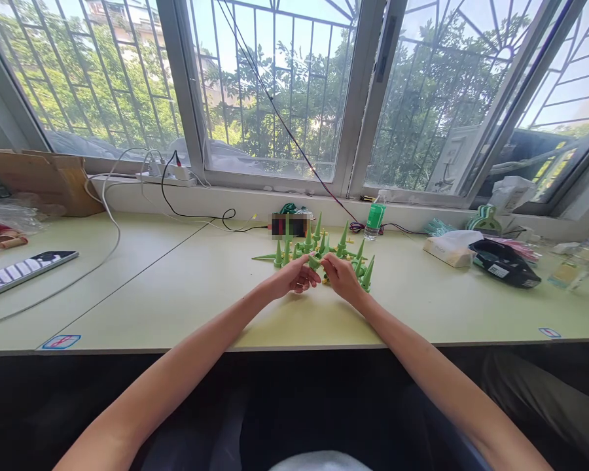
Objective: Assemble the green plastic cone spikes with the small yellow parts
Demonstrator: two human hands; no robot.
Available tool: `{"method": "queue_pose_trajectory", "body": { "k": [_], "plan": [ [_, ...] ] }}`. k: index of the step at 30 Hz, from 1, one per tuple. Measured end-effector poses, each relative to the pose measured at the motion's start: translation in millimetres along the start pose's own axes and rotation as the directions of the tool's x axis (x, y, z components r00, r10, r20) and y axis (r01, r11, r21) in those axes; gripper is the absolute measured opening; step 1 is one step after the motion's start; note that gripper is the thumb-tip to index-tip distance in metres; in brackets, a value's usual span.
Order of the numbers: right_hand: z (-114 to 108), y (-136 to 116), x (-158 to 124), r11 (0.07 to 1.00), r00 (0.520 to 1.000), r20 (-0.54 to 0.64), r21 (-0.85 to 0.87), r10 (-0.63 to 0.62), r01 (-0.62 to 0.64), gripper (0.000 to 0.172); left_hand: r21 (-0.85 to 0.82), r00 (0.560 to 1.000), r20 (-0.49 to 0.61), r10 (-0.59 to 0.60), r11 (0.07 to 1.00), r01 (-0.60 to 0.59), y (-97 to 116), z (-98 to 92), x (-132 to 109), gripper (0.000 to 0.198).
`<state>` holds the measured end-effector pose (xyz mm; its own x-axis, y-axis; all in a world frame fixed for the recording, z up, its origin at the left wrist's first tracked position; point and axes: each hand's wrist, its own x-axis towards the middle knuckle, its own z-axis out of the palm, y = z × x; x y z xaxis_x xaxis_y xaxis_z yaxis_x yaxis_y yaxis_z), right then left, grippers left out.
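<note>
Close together over the table, my left hand (299, 275) and my right hand (342, 276) both grip a small green plastic spike part (315, 261). The left thumb and fingertips pinch it from the left, with the other fingers loosely curled below. From the right, the right thumb and forefinger press on it. My fingers hide much of its shape. Just behind the hands are several green plastic spikes (342, 241) with yellow bits at their bases. Most stand point up, and one green spike (264, 258) lies on its side at the left.
A green-labelled bottle (375, 217) and a dark box (290, 226) stand by the window ledge. Rightward on the table (177, 307) are a tissue pack (451, 248) and a black pouch (504, 263). A phone (29, 273) and a white cable (95, 265) lie left.
</note>
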<state>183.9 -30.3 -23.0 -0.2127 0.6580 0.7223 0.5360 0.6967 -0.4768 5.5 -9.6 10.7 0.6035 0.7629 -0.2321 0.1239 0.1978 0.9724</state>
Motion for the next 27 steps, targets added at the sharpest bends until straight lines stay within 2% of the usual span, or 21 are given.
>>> {"method": "queue_pose_trajectory", "body": {
  "k": [3,7,12,16,23,27],
  "plan": [
    [-1,0,0,1.000,1.000,0.000,0.009,0.019,-0.019,0.033,-0.021,1.000,0.018,0.025,0.999,-0.024,1,1.4,-3,0.061],
    [-1,0,0,0.998,0.998,-0.002,0.017,0.064,-0.064,0.035,-0.020,0.989,0.017,0.145,0.989,-0.145,1,5.0,-7,0.054],
    [1,0,0,0.996,0.996,-0.016,0.016,0.084,-0.083,0.039,0.108,0.954,-0.036,0.299,0.950,-0.294,-2,6.2,-5,0.050],
    [1,0,0,0.995,0.995,-0.022,-0.004,0.101,-0.101,0.040,0.254,0.899,-0.093,0.428,0.883,-0.394,-5,7.0,-2,0.045],
    [1,0,1,0.993,0.993,-0.017,0.016,0.119,-0.119,0.042,0.378,0.809,-0.092,0.581,0.772,-0.511,-6,9.8,-2,0.037],
    [1,1,1,0.992,0.992,-0.021,0.023,0.125,-0.124,0.043,0.509,0.730,-0.109,0.675,0.668,-0.542,-9,7.2,1,0.033]
  ]
}}
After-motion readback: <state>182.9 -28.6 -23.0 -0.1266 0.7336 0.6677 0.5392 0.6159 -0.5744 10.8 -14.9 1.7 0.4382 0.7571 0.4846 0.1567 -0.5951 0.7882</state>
